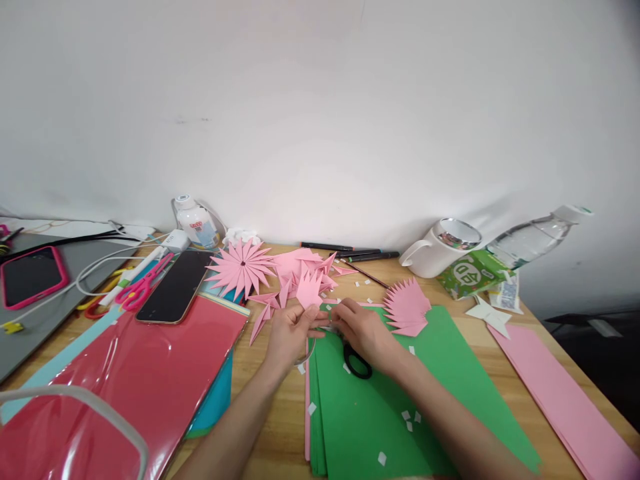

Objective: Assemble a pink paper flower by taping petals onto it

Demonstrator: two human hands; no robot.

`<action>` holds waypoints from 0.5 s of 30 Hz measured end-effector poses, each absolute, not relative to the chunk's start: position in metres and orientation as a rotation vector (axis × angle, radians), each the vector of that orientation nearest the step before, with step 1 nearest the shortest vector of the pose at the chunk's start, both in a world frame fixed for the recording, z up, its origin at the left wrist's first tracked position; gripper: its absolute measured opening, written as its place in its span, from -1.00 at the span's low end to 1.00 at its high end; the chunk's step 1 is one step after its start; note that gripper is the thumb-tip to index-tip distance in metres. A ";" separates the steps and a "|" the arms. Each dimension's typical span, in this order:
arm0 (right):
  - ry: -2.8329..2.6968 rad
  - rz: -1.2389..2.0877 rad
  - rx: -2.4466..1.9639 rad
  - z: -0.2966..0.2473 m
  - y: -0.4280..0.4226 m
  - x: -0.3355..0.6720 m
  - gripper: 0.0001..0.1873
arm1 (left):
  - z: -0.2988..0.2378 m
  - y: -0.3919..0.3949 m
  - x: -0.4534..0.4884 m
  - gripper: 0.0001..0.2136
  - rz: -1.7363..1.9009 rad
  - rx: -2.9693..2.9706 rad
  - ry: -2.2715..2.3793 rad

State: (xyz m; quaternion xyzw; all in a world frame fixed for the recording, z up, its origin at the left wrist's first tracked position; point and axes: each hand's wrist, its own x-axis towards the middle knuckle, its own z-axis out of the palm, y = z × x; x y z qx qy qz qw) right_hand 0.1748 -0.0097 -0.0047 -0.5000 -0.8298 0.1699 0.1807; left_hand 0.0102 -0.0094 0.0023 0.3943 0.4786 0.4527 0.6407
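My left hand (290,330) pinches a folded pink paper piece (309,291) and holds it upright over the desk. My right hand (363,333) is closed beside it, fingertips meeting the left hand's near the piece's base; what it pinches is too small to name. Black-handled scissors (357,363) lie under my right wrist on a stack of green paper sheets (400,400). A finished pink paper flower (243,267) and loose pink folded petals (300,267) lie just behind my hands. A pink fan of joined petals (407,308) rests to the right.
Red paper in plastic (150,380) and a black phone (177,287) lie at left, with pink scissors (143,287), a pink-cased phone (31,275) and a glue bottle (196,223). At right are a white mug (437,250), water bottle (533,237), green packet (470,273), pink strips (565,400).
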 end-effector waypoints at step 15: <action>-1.318 1.360 -1.160 0.003 -0.018 0.155 -0.63 | 0.009 -0.009 0.004 -0.66 1.148 1.020 1.000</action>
